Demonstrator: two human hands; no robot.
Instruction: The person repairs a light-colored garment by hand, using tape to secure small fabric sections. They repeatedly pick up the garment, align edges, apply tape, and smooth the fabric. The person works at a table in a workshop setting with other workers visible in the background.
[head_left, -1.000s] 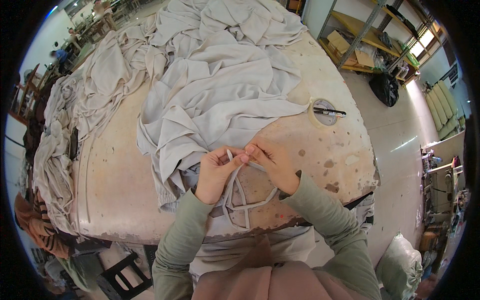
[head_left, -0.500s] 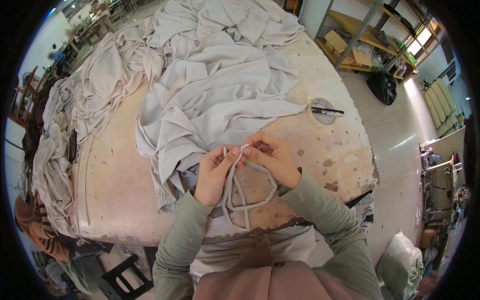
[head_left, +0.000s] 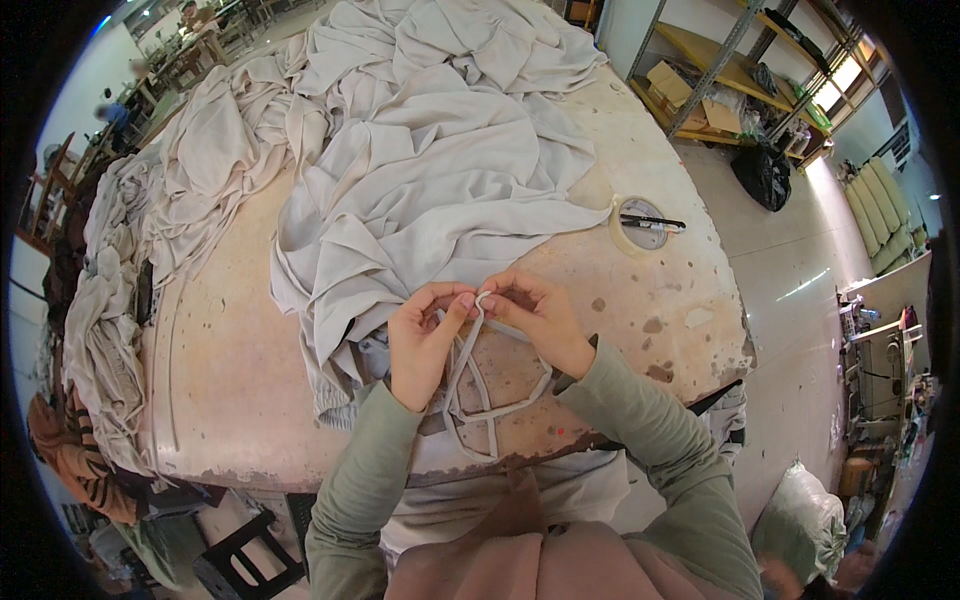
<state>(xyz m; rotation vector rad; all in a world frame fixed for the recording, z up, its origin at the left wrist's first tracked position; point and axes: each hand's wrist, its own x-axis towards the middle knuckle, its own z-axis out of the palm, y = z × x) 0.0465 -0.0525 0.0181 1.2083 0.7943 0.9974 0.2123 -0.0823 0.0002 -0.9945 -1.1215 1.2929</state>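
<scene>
Both my hands meet over the front of the worn table, pinching a narrow light-grey fabric drawstring (head_left: 470, 372). My left hand (head_left: 425, 335) grips it between thumb and forefinger. Right beside it, my right hand (head_left: 540, 318) pinches the cord, whose short bent piece shows between the fingertips. Below the hands the cord hangs in loops that cross over the tabletop. Just beyond and to the left spreads a heap of light-grey fabric (head_left: 430, 180), with a gathered elastic edge (head_left: 337, 400) near my left wrist.
On the table's right lies a roll of tape (head_left: 628, 238) with dark pens (head_left: 655, 222) across it. More grey fabric (head_left: 100, 330) drapes over the left edge. Shelving (head_left: 720, 70) stands beyond the far right, a black bag (head_left: 762, 175) on the floor by it. A black stool (head_left: 250, 565) is at lower left.
My left-hand fingers have curled and risen slightly, closing nearer to the right hand's fingertips. The cord end between them has shifted a little left, and its loops have moved slightly.
</scene>
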